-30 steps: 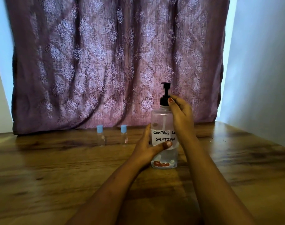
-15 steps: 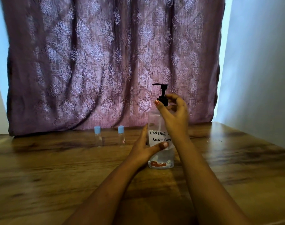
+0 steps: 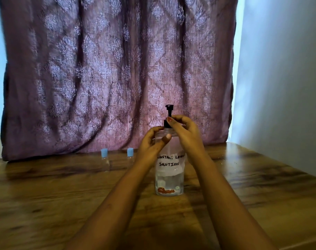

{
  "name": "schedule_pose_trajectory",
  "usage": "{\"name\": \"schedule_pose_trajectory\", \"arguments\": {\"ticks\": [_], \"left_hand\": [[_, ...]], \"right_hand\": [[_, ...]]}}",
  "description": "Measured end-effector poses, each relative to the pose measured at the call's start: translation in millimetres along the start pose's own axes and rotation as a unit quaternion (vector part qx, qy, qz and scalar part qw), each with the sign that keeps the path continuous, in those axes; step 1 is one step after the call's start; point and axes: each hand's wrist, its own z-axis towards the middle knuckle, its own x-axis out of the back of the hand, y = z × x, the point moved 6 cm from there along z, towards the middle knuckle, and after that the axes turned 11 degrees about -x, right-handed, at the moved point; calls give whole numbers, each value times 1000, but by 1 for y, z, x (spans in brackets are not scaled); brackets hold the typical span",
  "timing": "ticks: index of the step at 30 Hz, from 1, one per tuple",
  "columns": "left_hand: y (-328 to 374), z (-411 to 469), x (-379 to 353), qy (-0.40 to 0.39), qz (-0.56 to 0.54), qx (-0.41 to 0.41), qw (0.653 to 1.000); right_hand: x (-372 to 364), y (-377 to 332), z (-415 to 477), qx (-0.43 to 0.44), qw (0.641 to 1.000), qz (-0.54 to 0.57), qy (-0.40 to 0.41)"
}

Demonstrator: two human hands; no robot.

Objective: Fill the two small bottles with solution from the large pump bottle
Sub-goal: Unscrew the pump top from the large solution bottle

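Observation:
A large clear pump bottle (image 3: 169, 177) with a white handwritten label stands upright on the wooden table (image 3: 63, 195). It has a black pump head (image 3: 169, 109) on top. My left hand (image 3: 151, 143) grips the bottle's shoulder. My right hand (image 3: 185, 130) is closed around the black collar below the pump. Two small clear bottles with blue caps stand upright to the left, one (image 3: 104, 159) farther out and one (image 3: 130, 157) close by my left wrist. Both are capped.
A purple patterned curtain (image 3: 108, 78) hangs right behind the table's back edge. A pale wall (image 3: 283, 78) runs along the right side of the table.
My left hand slid from the bottle's label up to its shoulder. My right hand closed round the pump collar, and the pump nozzle has turned from pointing left.

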Motion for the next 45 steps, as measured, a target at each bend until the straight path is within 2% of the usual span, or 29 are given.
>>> {"name": "schedule_pose_trajectory", "arguments": {"ticks": [3,8,12,14,19,24,26,32,37,39,41,43,45], "left_hand": [[8,17,-6,-27,32,-14,999],[-6,20,-2,21,18,-11,1000],[-7,15,-2,39,6,-4,999],[-6,13,-1,41,11,-5,999],[-4,11,0,40,5,-5,999],[-4,8,1,28,5,0,1000],[-4,7,1,29,-5,3,1000],[-2,3,0,26,-31,3,999],[-2,-1,2,37,-26,9,999],[-2,0,2,38,-27,8,999],[-2,0,1,36,-20,5,999],[0,0,0,32,-21,-4,999],[1,1,0,30,-16,-12,999]], "right_hand": [[6,-6,6,4,999,-40,12],[10,-16,12,3,994,-89,-68],[10,-14,14,-30,992,-50,-112],[7,-14,12,-28,993,-34,-109],[1,-19,11,6,992,-125,-35],[4,-15,13,-61,986,-76,-137],[5,-16,11,-64,984,-70,-150],[3,-23,11,-4,987,-162,-11],[2,-26,12,-46,986,-131,-97],[-1,-27,11,-46,982,-148,-105],[-3,-28,10,-21,975,-208,-72],[-4,-31,9,11,962,-273,-6],[-5,-35,8,20,954,-296,31]]}}
